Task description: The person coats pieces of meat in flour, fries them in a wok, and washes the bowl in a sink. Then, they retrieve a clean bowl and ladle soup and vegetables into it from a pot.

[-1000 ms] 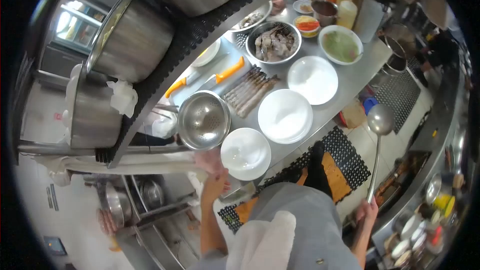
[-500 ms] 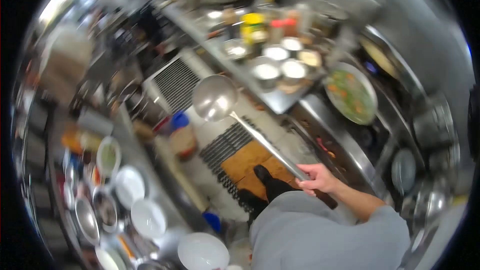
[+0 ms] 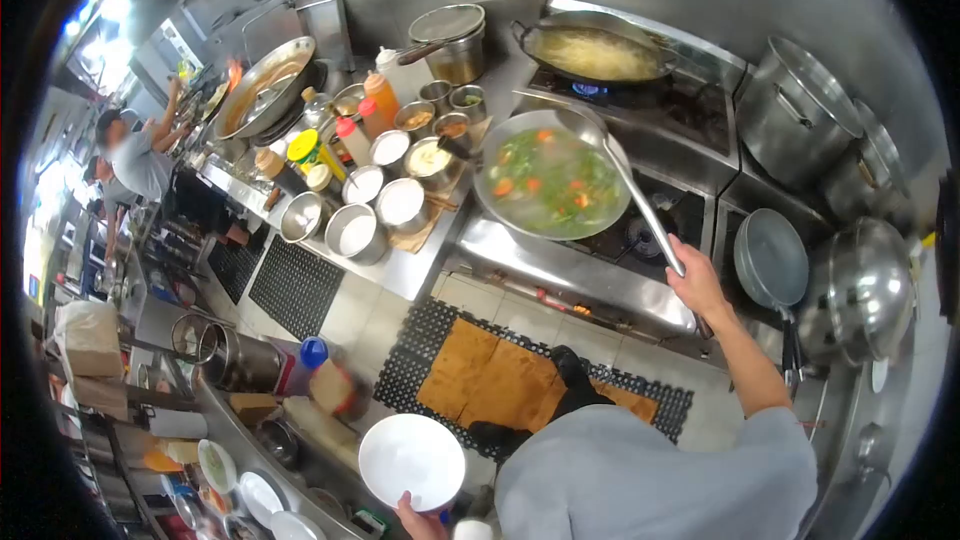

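My right hand (image 3: 697,280) is closed round the handle of a long metal ladle (image 3: 650,210). The ladle's bowl rests at the upper right rim of a wok (image 3: 550,175) of green vegetables and orange pieces in liquid. At the bottom, my left hand (image 3: 418,518) grips the near rim of a white bowl (image 3: 411,461), which has nothing in it. The bowl is over the floor side, apart from the wok.
Behind the wok, a black pan of yellowish food (image 3: 600,52) sits over a blue flame. Steel tubs (image 3: 355,232) and sauce bottles (image 3: 380,97) crowd the counter at left. Large pots (image 3: 797,110) stand at right. Other people (image 3: 140,155) are at the far left.
The view has turned toward the stove. The ladle has gone from over the floor to the wok. My left hand has come into view holding the white bowl.
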Available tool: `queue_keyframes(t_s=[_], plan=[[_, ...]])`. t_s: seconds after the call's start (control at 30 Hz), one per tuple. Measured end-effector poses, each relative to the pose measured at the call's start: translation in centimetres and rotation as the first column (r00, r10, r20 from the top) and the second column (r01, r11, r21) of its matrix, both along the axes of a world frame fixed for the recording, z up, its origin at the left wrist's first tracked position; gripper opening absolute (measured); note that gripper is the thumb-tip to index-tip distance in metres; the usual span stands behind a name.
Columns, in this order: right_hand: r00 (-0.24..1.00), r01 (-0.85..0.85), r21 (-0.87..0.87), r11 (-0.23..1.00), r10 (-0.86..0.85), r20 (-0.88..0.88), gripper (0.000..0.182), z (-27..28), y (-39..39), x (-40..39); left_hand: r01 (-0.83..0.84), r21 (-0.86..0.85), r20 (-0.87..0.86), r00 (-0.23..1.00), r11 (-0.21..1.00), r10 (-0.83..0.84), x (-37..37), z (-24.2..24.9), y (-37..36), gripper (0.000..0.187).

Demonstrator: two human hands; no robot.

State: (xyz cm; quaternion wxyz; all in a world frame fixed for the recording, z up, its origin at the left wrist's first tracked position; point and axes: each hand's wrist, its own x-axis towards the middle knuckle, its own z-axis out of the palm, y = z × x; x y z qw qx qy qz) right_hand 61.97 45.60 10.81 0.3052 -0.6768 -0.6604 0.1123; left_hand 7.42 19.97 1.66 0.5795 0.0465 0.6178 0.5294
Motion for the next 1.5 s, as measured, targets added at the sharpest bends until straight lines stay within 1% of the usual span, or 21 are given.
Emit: queue_keyframes(t_s=[0.03, 0.07, 0.1, 0.17, 0.27, 0.3, 0.37, 0.47, 0.5, 0.57, 0.67, 0.83, 0.97, 1.07, 1.13, 1.17, 1.23, 1.27, 1.4, 1.47, 1.5], plan=[[1.0, -0.002, -0.007, 1.0, 0.002, -0.012, 0.056, -1.0, 1.0, 2.0, -0.197, 0.086, 0.003, 0.98, 0.977, 0.198, 3.6, 1.8, 2.3, 0.062], [1.0, 0.012, -0.022, 1.0, -0.012, -0.002, 0.056, -2.2, 1.8, 3.6, -0.169, 0.048, -0.052, 0.984, 0.984, 0.172, 5.5, 2.3, 3.4, 0.063], [1.0, 0.027, -0.04, 0.999, -0.027, 0.007, 0.056, -3.2, 2.0, 4.7, -0.266, 0.026, -0.07, 0.961, 0.964, 0.267, 8.4, 3.6, 5.1, 0.06], [0.999, 0.052, -0.071, 0.996, -0.051, 0.019, 0.056, -4.1, 2.7, 5.3, -0.167, -0.001, -0.058, 0.984, 0.986, 0.167, 10.5, 3.2, 6.6, 0.061], [0.996, 0.082, -0.101, 0.991, -0.077, 0.054, 0.057, -8.6, 3.5, 5.9, -0.189, 0.002, -0.133, 0.973, 0.982, 0.187, 15.2, 4.1, 9.0, 0.058], [0.996, 0.062, -0.192, 0.979, -0.073, -0.048, 0.058, -8.2, 3.6, 5.5, -0.198, -0.001, -0.139, 0.971, 0.98, 0.196, 16.1, 3.7, 9.4, 0.058], [0.96, -0.012, -0.217, 0.976, -0.05, -0.275, 0.058, -6.9, 3.3, 5.1, -0.158, -0.009, -0.12, 0.98, 0.987, 0.156, 17.4, 3.1, 10.0, 0.06], [0.922, -0.048, -0.183, 0.982, -0.027, -0.387, 0.058, -7.2, 2.8, 6.1, -0.161, -0.044, -0.106, 0.982, 0.986, 0.156, 18.9, 3.4, 11.4, 0.06], [0.92, -0.047, -0.187, 0.981, -0.03, -0.391, 0.058, -6.9, 3.3, 6.3, -0.147, -0.066, -0.096, 0.985, 0.987, 0.14, 19.2, 3.2, 11.9, 0.059], [0.969, -0.044, -0.211, 0.977, -0.009, -0.247, 0.058, -6.4, 4.7, 6.8, -0.128, -0.042, -0.06, 0.99, 0.991, 0.125, 19.0, 2.1, 12.7, 0.057], [0.989, -0.03, -0.156, 0.987, 0.006, -0.149, 0.057, -7.7, 7.3, 7.2, 0.02, -0.086, -0.163, 0.986, 0.996, -0.034, 18.2, 0.8, 14.3, 0.057], [1.0, 0.003, -0.158, 0.987, 0.0, 0.017, 0.056, -8.3, 10.3, 7.5, 0.061, -0.035, -0.222, 0.973, 0.998, -0.068, 18.9, 2.1, 17.5, 0.058], [1.0, -0.011, -0.169, 0.985, 0.011, -0.001, 0.055, -9.0, 10.1, 8.0, 0.058, -0.032, -0.217, 0.974, 0.998, -0.064, 18.6, 2.8, 18.6, 0.059], [0.993, -0.033, -0.19, 0.981, 0.01, -0.117, 0.059, -10.2, 8.7, 8.0, 0.047, -0.031, -0.237, 0.97, 0.998, -0.053, 18.5, 2.9, 19.0, 0.06], [0.967, -0.074, -0.071, 0.995, 0.054, -0.25, 0.06, -10.8, 8.1, 7.8, 0.062, -0.048, -0.239, 0.969, 0.997, -0.071, 18.3, 2.8, 19.4, 0.061], [0.967, -0.07, -0.074, 0.995, 0.049, -0.249, 0.06, -11.0, 7.9, 7.9, 0.076, -0.062, -0.242, 0.966, 0.995, -0.089, 18.2, 2.8, 19.6, 0.061], [0.738, -0.102, -0.524, 0.845, -0.289, -0.61, 0.06, -8.2, 7.7, 6.7, 0.087, -0.061, -0.236, 0.967, 0.994, -0.099, 17.9, 2.7, 19.9, 0.062], [0.636, -0.143, -0.473, 0.87, -0.285, -0.717, 0.055, -7.2, 7.8, 5.7, 0.094, -0.058, -0.232, 0.967, 0.994, -0.105, 17.8, 2.6, 20.0, 0.062], [0.555, -0.214, -0.484, 0.848, -0.303, -0.775, 0.043, -5.3, 8.4, 5.2, 0.167, -0.077, -0.208, 0.961, 0.983, -0.179, 16.9, 2.2, 20.6, 0.063], [0.367, -0.294, -0.499, 0.815, -0.386, -0.846, 0.024, -4.9, 8.8, 5.2, 0.181, -0.086, -0.217, 0.956, 0.98, -0.196, 16.8, 2.1, 20.9, 0.062], [0.366, -0.292, -0.499, 0.816, -0.386, -0.847, 0.024, -4.9, 8.9, 5.2, 0.183, -0.085, -0.217, 0.956, 0.979, -0.197, 16.8, 2.1, 21.1, 0.062]])
